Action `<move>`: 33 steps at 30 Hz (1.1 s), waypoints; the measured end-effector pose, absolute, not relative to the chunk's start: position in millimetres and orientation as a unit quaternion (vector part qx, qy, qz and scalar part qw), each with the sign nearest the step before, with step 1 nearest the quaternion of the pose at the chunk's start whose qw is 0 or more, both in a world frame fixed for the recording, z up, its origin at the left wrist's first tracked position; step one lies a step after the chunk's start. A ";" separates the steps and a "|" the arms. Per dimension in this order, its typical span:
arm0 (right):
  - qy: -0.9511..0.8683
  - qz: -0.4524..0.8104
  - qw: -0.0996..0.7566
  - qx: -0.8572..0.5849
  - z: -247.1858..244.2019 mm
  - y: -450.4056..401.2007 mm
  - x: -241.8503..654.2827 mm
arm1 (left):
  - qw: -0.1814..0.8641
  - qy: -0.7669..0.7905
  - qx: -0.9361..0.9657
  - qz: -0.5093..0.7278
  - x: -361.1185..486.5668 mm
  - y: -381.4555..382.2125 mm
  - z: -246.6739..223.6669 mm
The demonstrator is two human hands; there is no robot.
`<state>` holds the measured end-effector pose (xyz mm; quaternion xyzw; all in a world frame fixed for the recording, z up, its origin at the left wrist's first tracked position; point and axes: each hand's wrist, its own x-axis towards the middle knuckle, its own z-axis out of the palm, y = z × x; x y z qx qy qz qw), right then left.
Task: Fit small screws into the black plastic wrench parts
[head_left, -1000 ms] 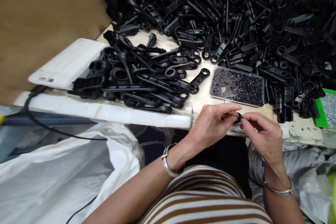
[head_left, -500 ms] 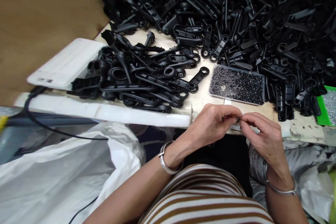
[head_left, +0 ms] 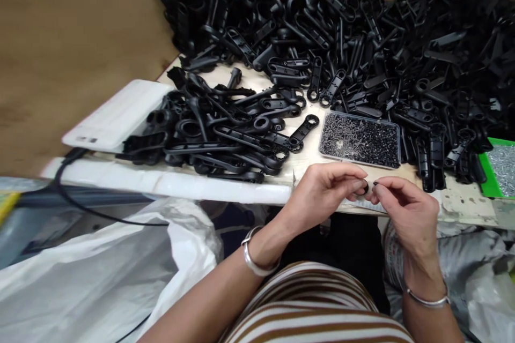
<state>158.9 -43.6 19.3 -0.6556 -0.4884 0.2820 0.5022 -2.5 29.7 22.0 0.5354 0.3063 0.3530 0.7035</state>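
Here, two hands (head_left: 328, 188) pinch two small black parts (head_left: 365, 188), one each.

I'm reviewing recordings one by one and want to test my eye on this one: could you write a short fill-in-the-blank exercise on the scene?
The left hand pinches a small round part coloured ____.
The flat white object lies on the ____ side of the picture.
The tray at the picture's right edge is coloured ____.
The striped shirt is brown and ____.
Missing words, in order: black; left; green; white.
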 end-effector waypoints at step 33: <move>-0.669 0.054 0.441 -0.597 28.8 -40.4 142.2 | 0.754 0.303 0.412 0.411 -1.5 26.9 21.5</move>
